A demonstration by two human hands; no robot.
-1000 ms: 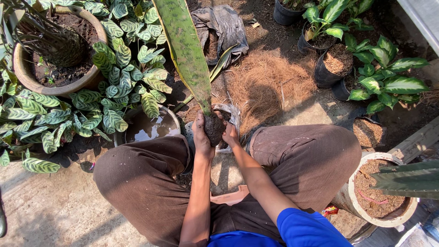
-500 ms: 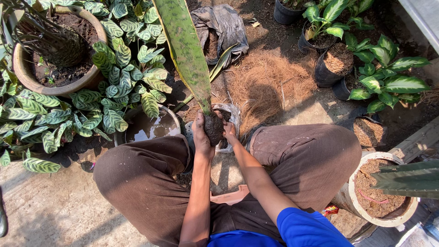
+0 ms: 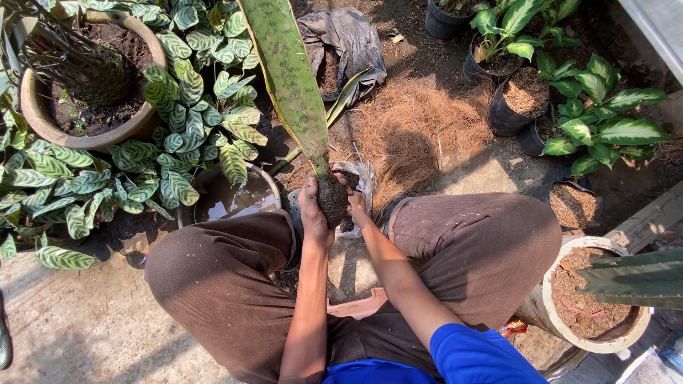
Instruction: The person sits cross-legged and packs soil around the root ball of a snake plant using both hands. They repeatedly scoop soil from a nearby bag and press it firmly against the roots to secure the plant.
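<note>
**Between the knees: root ball held in both hands, leaf running straight away**

Over the ground between the person's knees, the left hand (image 3: 314,213) is wrapped round the dark root ball (image 3: 332,201) from its left side, fingers closed on the soil. The right hand (image 3: 356,206) touches the ball from the right; its fingers are partly hidden behind it, so cannot tell if that grip is closed. The long mottled green leaf (image 3: 288,75) rises from the ball, with its long axis pointing away from the body and leaning slightly left. Left hand carries the load and is nearer. A crumpled plastic bag (image 3: 359,178) sits just behind the ball, with a water-filled basin (image 3: 231,199) beside it on the left. Versus a second ago: hands, ball and leaf are essentially unchanged, no visible shift.
</note>
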